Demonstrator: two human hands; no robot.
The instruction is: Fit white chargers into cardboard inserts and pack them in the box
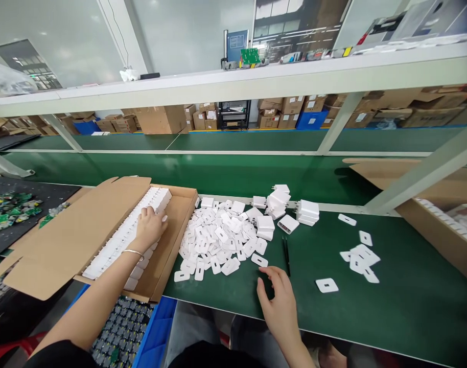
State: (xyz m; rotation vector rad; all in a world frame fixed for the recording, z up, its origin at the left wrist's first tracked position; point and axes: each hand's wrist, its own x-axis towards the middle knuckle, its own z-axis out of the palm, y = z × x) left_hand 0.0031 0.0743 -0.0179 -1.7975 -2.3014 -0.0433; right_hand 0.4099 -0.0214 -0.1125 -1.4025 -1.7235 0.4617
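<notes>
My left hand reaches into an open cardboard box, its fingers curled onto a white charger housing in the packed rows of housings. The fingers partly hide what they grip. Over the green table, my right hand has thumb and index finger apart with nothing between them. Its index fingertip is close to a white slotted cover plate. A big heap of such plates spreads between my hands. Black tweezers lie just beyond my right hand.
White charger housings stand behind the heap. Loose plates lie to the right. Another cardboard box is at far right. Circuit boards lie on a black mat at left; a blue crate sits below. A shelf beam crosses overhead.
</notes>
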